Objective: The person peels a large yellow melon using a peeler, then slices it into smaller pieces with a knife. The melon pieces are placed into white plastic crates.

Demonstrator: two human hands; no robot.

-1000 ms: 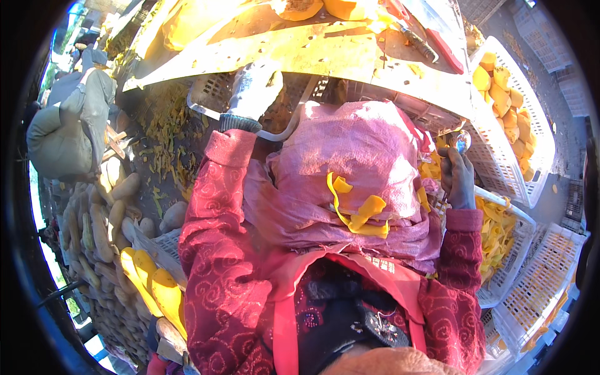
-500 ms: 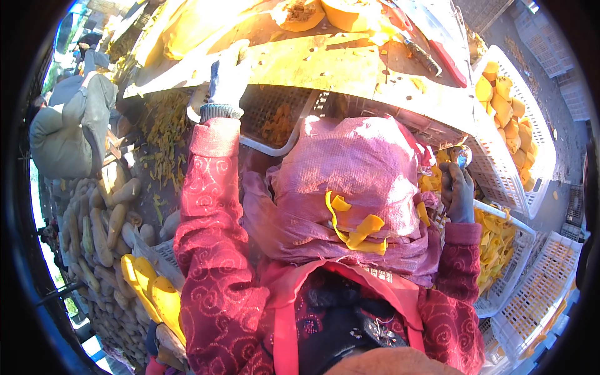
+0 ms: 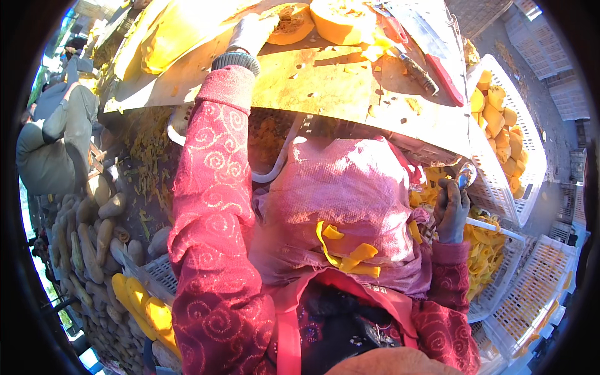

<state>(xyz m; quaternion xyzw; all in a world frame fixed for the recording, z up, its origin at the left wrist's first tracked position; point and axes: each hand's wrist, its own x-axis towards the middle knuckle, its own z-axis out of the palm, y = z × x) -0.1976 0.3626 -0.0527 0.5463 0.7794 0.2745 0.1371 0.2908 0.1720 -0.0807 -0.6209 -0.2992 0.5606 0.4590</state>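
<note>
We see a harshly sunlit table point(image 3: 337, 81), grey ground point(image 3: 536, 97) to the right, and probably stacked crates point(image 3: 565, 94) beyond.

From the person's head, one fisheye camera is looking steeply down, quite near, over the pink cloth point(image 3: 340, 187) toward the table point(image 3: 312, 78).

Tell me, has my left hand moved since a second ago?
Yes. Judged against the table, your left hand has gone forward, from the near edge to right by the cut pumpkin half farther in.
</note>
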